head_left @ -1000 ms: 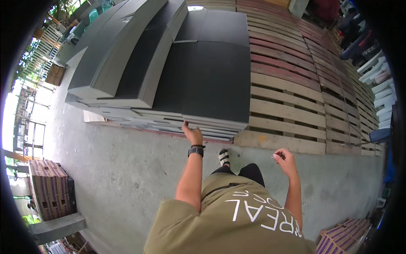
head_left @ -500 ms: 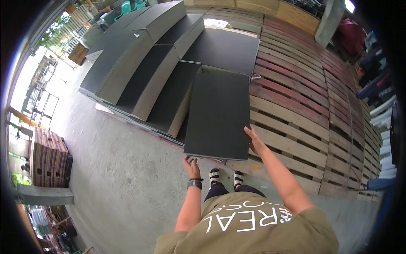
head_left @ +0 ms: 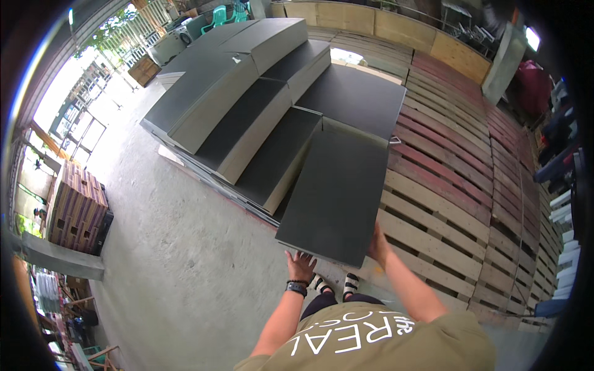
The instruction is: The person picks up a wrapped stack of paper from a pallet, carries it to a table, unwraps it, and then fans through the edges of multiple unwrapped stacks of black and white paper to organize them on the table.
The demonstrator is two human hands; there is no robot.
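Observation:
In front of me lies a rectangular stack of flat dark sheets (head_left: 337, 191), black on top with pale edges. My left hand (head_left: 301, 266) is at its near edge, fingers spread and touching the edge from below. Against its right side, close to the near corner, rests my right hand (head_left: 379, 246); its fingers look stretched along the side, though the stack partly hides them. Left of this stack, more dark-topped stacks (head_left: 275, 157) rise like steps. Another dark-topped stack (head_left: 352, 99) adjoins its far end.
Slatted wooden pallets (head_left: 433, 210) cover the floor on the right. Concrete floor (head_left: 179, 247) extends to the left. Bundled brown cartons (head_left: 77, 210) stand at far left beside a grey ledge (head_left: 62, 256). A concrete pillar (head_left: 507, 65) rises at the far right. Green chairs (head_left: 216, 18) stand behind.
The view has shifted, and the stacks appear farther right and lower. My left hand's fingers now spread at the near edge. My right hand appears lower along the stack's right side.

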